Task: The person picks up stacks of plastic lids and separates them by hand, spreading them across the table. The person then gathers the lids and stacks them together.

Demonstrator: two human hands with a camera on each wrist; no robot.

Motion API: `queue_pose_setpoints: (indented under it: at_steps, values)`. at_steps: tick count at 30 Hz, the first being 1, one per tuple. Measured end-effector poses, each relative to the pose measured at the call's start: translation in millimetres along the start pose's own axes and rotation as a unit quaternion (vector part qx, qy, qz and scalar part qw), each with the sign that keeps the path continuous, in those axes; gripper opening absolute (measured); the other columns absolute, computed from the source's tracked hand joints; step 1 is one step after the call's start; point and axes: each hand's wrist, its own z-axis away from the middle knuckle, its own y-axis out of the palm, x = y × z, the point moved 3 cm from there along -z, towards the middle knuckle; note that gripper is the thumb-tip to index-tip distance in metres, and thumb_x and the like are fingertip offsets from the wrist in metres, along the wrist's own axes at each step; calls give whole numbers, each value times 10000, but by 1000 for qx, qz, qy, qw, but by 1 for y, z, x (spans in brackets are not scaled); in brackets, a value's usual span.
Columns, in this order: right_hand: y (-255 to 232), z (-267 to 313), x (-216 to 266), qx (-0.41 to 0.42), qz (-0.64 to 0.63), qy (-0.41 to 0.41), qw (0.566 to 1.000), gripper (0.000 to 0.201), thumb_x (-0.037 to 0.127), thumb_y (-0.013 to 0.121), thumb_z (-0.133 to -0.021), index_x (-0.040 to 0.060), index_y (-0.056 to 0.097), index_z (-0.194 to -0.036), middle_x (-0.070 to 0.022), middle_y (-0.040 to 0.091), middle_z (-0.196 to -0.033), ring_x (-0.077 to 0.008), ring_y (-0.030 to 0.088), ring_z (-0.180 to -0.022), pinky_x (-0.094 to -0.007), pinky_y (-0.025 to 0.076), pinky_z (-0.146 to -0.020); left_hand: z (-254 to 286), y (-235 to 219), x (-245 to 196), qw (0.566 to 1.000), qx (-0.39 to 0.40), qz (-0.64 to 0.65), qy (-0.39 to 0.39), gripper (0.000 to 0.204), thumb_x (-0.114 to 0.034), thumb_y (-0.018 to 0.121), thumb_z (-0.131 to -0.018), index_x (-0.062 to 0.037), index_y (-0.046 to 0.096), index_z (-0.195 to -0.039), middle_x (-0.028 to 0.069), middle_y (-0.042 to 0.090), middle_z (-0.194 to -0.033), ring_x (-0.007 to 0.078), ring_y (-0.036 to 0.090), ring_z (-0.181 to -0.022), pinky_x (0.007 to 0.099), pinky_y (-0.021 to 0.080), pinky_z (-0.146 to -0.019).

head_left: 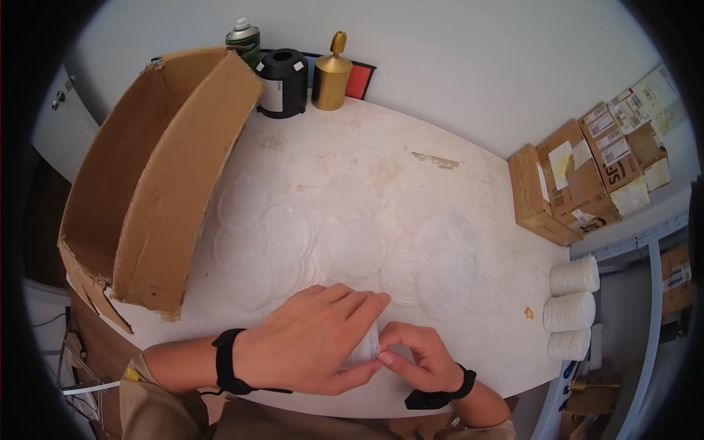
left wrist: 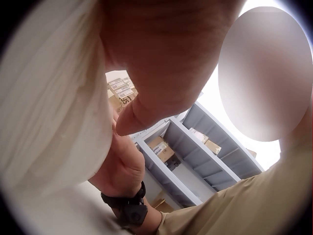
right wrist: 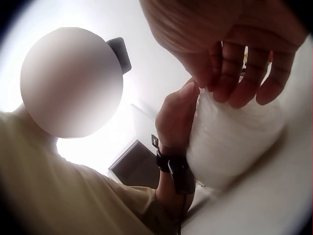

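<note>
A whitish, see-through stack of plastic lids (right wrist: 234,142) lies sideways between my hands, close over the front of the table. My left hand (head_left: 315,341) grips it from above, fingers bent over the far side and thumb along the near side; in the head view it covers most of the stack. At the stack's right end, my right hand (head_left: 418,357) pinches the edge between thumb and forefinger. Beyond the hands, many loose clear round lids (head_left: 356,246) overlap flat across the white table (head_left: 469,187). The left wrist view shows the stack (left wrist: 54,107) large and blurred.
An open cardboard box (head_left: 183,176) stands on the left. Behind are a green can (head_left: 246,40), a black cylinder (head_left: 282,84) and a gold canister (head_left: 331,81). Taped cartons (head_left: 568,180) stand at the right, with three white stacks (head_left: 570,312) along the right edge.
</note>
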Motion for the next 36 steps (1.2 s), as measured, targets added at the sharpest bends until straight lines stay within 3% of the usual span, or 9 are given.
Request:
queue_pose_setpoints:
  at_steps: [5,24,29,36]
  values:
    - [0,2,-4,5,-29,8,1000,31,7,600,-968,-15,600,-990,-101,614,-881,-215,577,-782,-299,473,-744,0,-4,-1,999,19,27,-4,650,-203,741,-774,63,494,-1313,170,643,-1066,350,627,-944,423,505,-822]
    - [-1,2,-4,16,-26,10,999,41,22,602,-972,-9,588,-995,-106,605,-892,-224,573,-794,-310,473,-751,1,-1,0,1000,25,19,1,669,-244,738,-795,71,479,-1326,183,629,-1141,338,630,-925,422,498,-813]
    - [-1,1,1,19,-10,9,1000,33,19,600,-971,-5,587,-989,-108,600,-887,-240,572,-788,-314,473,-744,0,-3,0,998,61,13,-16,709,-246,721,-804,76,455,-1377,211,621,-1243,345,633,-980,426,504,-842]
    - [-1,1,4,24,15,3,1000,28,16,604,-966,-1,591,-984,-104,596,-882,-249,572,-782,-321,470,-729,0,-3,0,998,67,-11,-8,741,-255,714,-811,83,434,-1407,212,620,-1241,337,631,-960,425,503,-835]
